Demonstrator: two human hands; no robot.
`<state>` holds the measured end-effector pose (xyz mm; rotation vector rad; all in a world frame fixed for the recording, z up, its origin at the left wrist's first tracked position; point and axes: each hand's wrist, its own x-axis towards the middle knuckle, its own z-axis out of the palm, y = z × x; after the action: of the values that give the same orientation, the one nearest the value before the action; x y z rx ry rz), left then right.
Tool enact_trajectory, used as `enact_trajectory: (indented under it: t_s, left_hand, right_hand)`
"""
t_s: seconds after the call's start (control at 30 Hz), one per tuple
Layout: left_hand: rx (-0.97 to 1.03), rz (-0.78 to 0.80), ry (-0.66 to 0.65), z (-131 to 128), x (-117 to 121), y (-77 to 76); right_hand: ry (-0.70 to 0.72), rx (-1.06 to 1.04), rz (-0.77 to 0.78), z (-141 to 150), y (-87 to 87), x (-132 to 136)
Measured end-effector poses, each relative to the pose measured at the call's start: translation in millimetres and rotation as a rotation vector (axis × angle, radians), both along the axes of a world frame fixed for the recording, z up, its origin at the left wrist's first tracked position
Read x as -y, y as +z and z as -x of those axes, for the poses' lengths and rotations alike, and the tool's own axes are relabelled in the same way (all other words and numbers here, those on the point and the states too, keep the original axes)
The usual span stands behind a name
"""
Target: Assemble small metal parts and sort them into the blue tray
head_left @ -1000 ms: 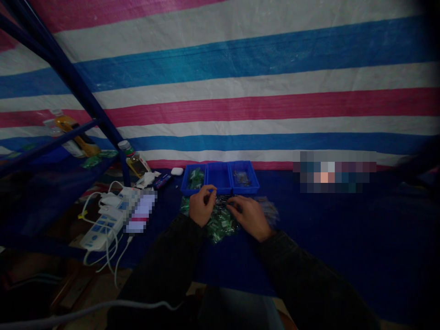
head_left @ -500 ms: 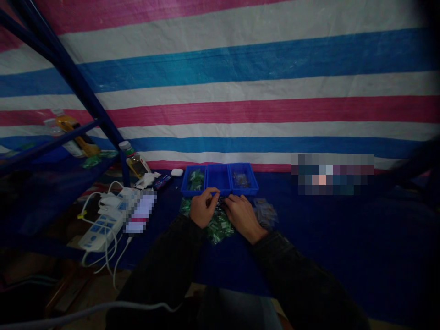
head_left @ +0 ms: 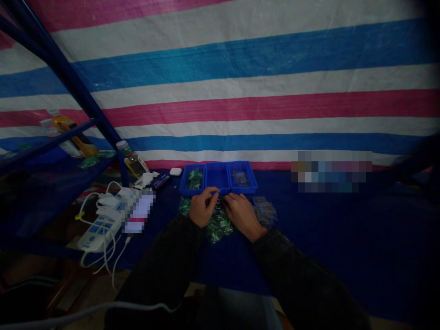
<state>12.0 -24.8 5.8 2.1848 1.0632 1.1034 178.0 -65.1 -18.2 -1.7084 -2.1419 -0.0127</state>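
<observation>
Curled left hand [head_left: 202, 207] and right hand [head_left: 243, 216], fingertips meeting over tiny dark parts [head_left: 220, 199], grip unclear, above glossy green packets [head_left: 217, 228].

Nothing legible anywhere. Label on bottle [head_left: 135, 166], printing on packets [head_left: 264, 211], markings on power strip [head_left: 99, 232]: too small, too dark to read. Pack [head_left: 139, 211] beside strip pixelated, print unreadable.
</observation>
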Motion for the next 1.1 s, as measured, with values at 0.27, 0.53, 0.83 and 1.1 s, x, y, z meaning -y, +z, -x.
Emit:
enact_trajectory:
  t_s: [0.27,0.53,0.83,1.1]
  left_hand:
    - [-0.001,0.019,0.006,0.1,-0.7,-0.5]
    - [-0.008,0.016,0.011,0.7,0.0,-0.1]
    - [-0.007,0.016,0.004,0.5,0.6,1.1]
    - [-0.005,0.012,0.007,-0.4,0.5,0.0]
  right_hand:
    - [-0.013,-0.009,0.012,0.1,4.4,2.4]
    - [-0.029,-0.004,0.025,0.1,2.6,0.3]
    - [-0.027,-0.017,0.001,-0.1,4.7,1.9]
    - [-0.011,-0.016,0.019,-1.2,1.7,0.7]
